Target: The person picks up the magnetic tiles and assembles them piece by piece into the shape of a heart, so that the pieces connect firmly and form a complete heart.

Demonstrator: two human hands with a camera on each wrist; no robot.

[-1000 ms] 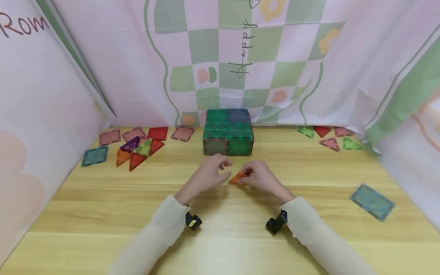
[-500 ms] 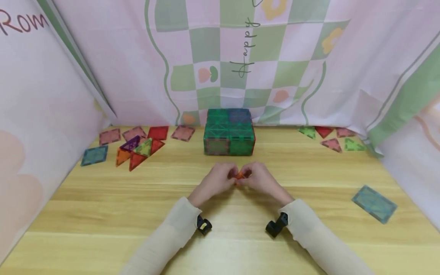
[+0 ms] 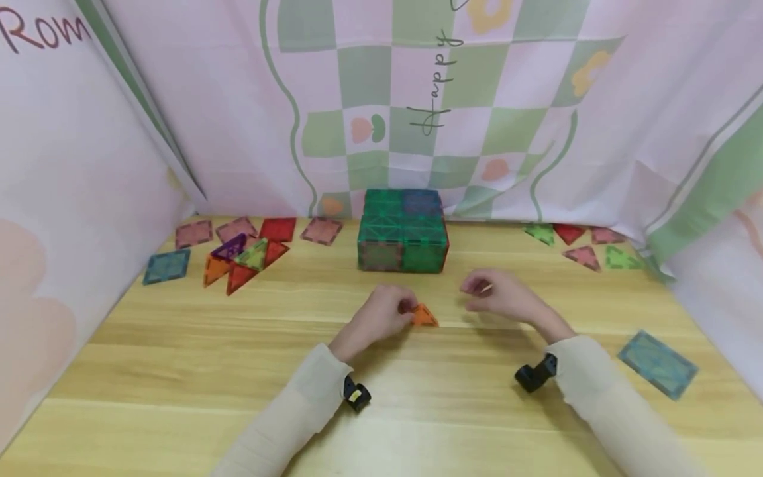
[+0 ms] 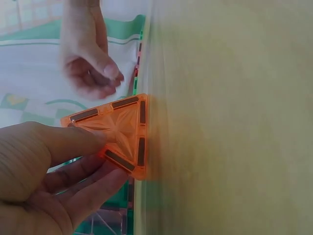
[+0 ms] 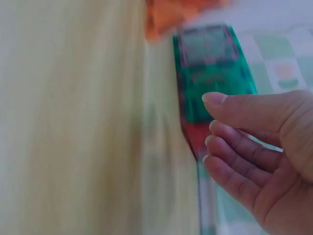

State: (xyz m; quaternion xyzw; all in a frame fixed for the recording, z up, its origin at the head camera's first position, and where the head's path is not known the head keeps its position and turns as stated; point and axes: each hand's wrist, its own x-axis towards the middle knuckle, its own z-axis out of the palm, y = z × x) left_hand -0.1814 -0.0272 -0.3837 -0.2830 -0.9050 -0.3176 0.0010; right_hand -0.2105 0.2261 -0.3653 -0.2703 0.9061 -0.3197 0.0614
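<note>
An orange translucent triangular magnetic tile [image 3: 424, 316] stands on edge at the table's middle; dark magnet strips line its sides in the left wrist view. My left hand [image 3: 381, 314] pinches this tile [image 4: 120, 128] between thumb and fingers. Off to its right, my right hand [image 3: 503, 296] is apart from the tile, fingers loosely bent and holding nothing. In the right wrist view the right hand [image 5: 264, 147] shows a gap between thumb and fingertips. Behind both hands sits a box built of mostly green tiles [image 3: 402, 228], with one blue tile on top.
A pile of red, orange, purple and green tiles [image 3: 244, 262] lies at the left, with pink tiles [image 3: 322, 230] and a blue tile [image 3: 167, 267] around it. Several small triangles [image 3: 581, 257] lie at the back right. A blue rectangular tile [image 3: 658, 363] rests farther forward.
My right hand let go of the orange triangle and moved away to the right. The left hand came in from the left and took hold of the tile.
</note>
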